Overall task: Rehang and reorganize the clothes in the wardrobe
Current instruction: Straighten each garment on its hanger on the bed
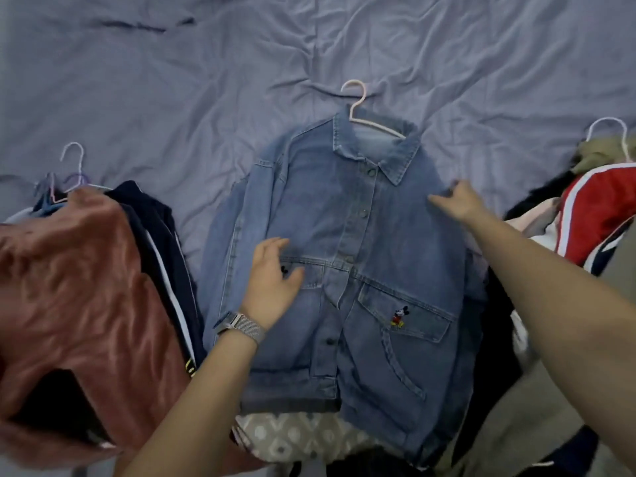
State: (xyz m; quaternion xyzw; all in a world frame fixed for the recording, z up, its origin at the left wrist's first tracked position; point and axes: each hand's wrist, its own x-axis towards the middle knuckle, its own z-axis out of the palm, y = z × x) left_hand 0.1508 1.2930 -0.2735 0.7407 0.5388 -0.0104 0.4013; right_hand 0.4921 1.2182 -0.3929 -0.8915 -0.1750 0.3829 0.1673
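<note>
Jacket: the denim jacket (347,256) lay flat mid-bed on the bed sheet (172,80), buttoned, near the bed's near edge.
Hanger: a pink hanger (361,111) sat in the collar, hook toward the far edge.
Left hand: the left hand (272,287) rested spread on the chest pocket.
Right hand: the right hand (457,201) pinched the shoulder seam.
Piles: clothes pile (86,287) by the left edge, another pile (592,211) by the right.
Risk: lifting by the shoulder alone would likely tip the hanger out.
</note>
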